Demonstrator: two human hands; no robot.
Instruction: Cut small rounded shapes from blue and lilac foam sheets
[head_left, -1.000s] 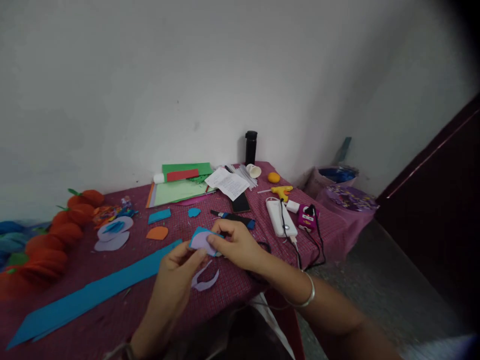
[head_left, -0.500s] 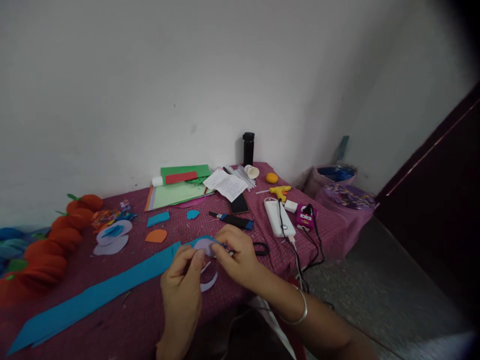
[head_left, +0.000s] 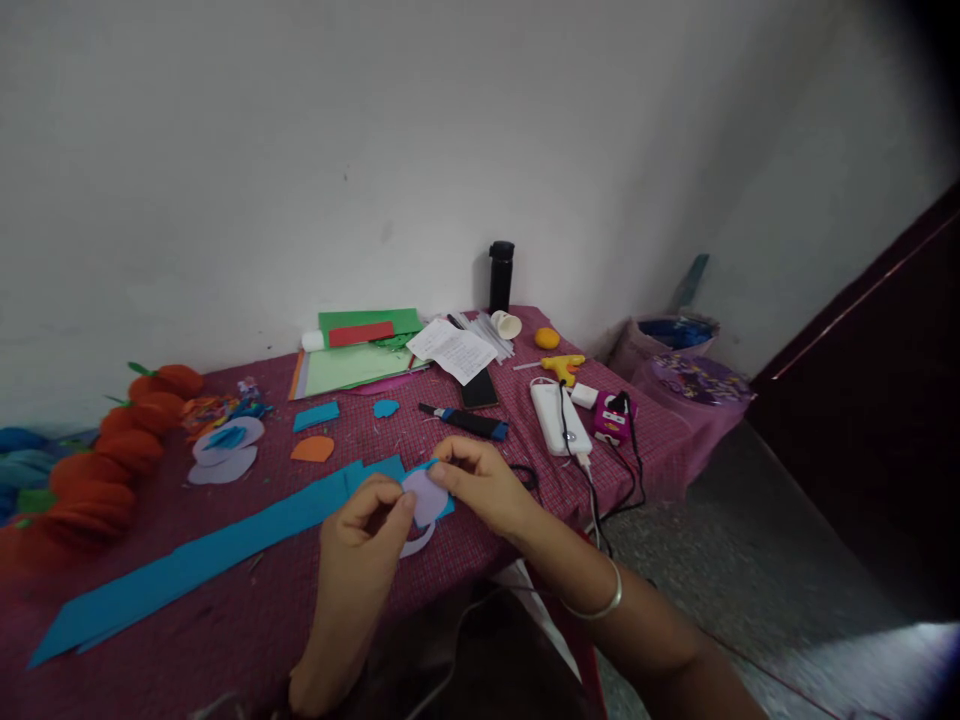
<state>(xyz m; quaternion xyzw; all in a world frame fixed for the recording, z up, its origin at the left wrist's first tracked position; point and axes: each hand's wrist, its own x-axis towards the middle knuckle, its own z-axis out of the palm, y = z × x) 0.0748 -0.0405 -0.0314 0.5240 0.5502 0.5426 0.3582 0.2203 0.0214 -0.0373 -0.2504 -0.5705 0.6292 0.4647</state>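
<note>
No text, label, brand, number or sign can be read anywhere here. The white sheet of paper [head_left: 454,350] lying at about 12 o'clock on the table [head_left: 225,620] carries lines of print or writing, but they are too small and blurred to make out. The pink device [head_left: 611,418] at about 2 o'clock has pale patches on its face that may be a label, yet no letters show. The purple patterned lid [head_left: 697,380] further out at 2 o'clock bears a coloured design in which no words can be told.
</note>
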